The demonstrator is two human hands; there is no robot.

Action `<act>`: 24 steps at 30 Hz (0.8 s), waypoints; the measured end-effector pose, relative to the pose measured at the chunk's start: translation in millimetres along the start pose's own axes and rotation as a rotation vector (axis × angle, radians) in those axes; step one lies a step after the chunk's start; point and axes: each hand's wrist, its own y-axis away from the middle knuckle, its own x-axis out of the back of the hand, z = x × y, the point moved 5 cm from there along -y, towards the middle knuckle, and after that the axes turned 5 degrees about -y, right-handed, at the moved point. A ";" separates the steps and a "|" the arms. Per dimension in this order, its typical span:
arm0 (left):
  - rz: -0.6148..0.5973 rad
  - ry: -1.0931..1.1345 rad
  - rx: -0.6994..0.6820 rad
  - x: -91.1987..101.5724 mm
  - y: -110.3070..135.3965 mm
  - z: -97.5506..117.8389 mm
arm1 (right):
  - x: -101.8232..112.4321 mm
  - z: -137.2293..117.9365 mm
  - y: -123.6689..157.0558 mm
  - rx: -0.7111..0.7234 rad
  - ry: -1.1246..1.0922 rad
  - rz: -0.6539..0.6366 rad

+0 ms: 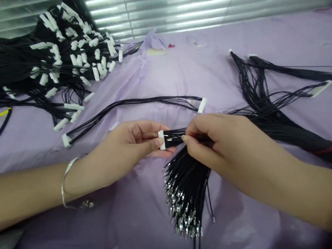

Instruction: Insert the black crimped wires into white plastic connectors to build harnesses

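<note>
A pile of finished cables lies far left on the cloth. One cable lies behind the hands, and a wire bundle fans out below them, right of centre.

Both forearms are bare, with no sleeves in view. The left hand has a thin silver bangle round its wrist, with a small metal charm hanging from it. The right hand wears no ring, and its nails are short and plain.
</note>
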 end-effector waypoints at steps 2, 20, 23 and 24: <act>-0.004 -0.006 0.001 -0.1 -0.1 -0.2 | -0.3 -2.4 1.1 0.048 -0.010 0.000; 0.005 -0.091 0.025 -0.8 1.0 0.5 | -4.8 -2.8 4.5 0.184 0.084 0.080; 0.006 -0.106 0.007 -0.3 0.9 1.5 | -6.8 -4.6 4.5 0.199 0.137 0.096; 0.002 -0.108 0.004 -0.4 0.8 1.6 | -7.6 -5.1 4.5 0.203 0.152 0.098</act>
